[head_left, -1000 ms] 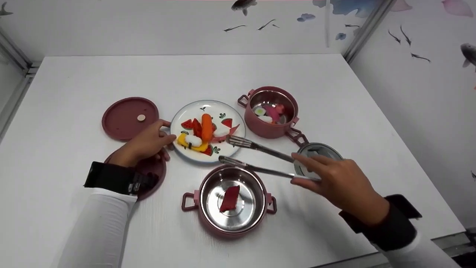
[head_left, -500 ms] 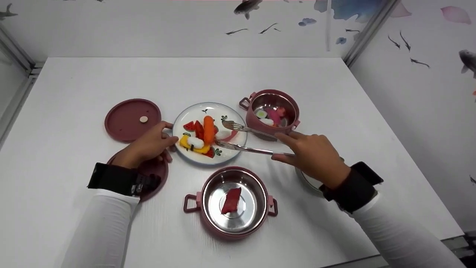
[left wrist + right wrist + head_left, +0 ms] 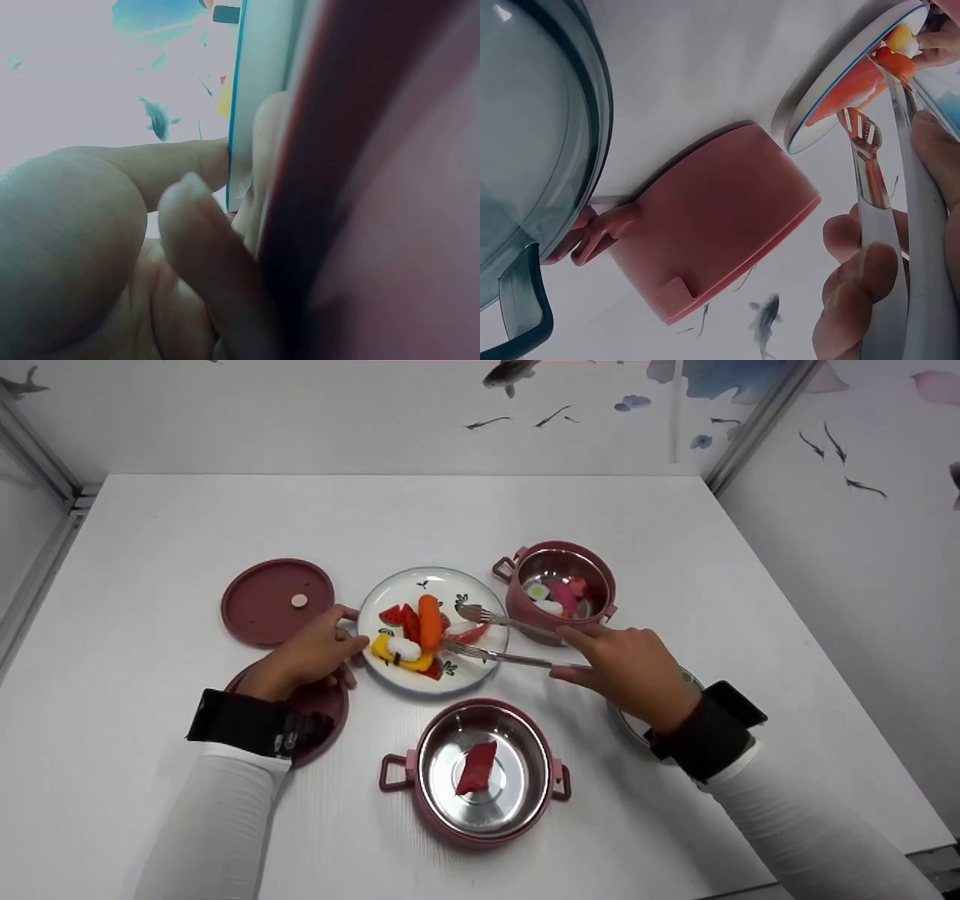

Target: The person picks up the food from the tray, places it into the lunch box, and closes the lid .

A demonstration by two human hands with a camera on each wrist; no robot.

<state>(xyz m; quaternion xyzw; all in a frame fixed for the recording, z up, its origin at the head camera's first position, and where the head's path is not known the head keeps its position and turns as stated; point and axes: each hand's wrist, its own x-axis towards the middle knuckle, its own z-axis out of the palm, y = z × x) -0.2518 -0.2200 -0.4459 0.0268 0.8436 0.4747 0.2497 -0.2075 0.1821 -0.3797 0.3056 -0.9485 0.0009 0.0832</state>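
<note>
My left hand point(image 3: 304, 656) holds the left rim of a white patterned plate point(image 3: 394, 585). Toy food lies on it: an orange carrot-like stick point(image 3: 430, 619), a yellow piece topped with white point(image 3: 403, 649), and a red-and-white sushi-like piece point(image 3: 471, 634). From the right, my right hand point(image 3: 630, 671) grips metal tongs point(image 3: 514, 659), their tips parted on either side of the red-and-white piece. Whether they touch it I cannot tell. The right wrist view shows the tong tips point(image 3: 866, 139) close to the orange-red food.
A two-handled pot point(image 3: 427, 810) stands in front, a red piece point(image 3: 477, 769) inside. Behind, a smaller pot point(image 3: 525, 601) contains several toy foods. Two dark-red lids or discs, one farther back point(image 3: 262, 600), lie left. A glass lid point(image 3: 532, 135) sits beneath my right forearm.
My right hand has moved left and farther back, bringing the tong tips from the plate's front right edge over its food. The left hand stays at the rim.
</note>
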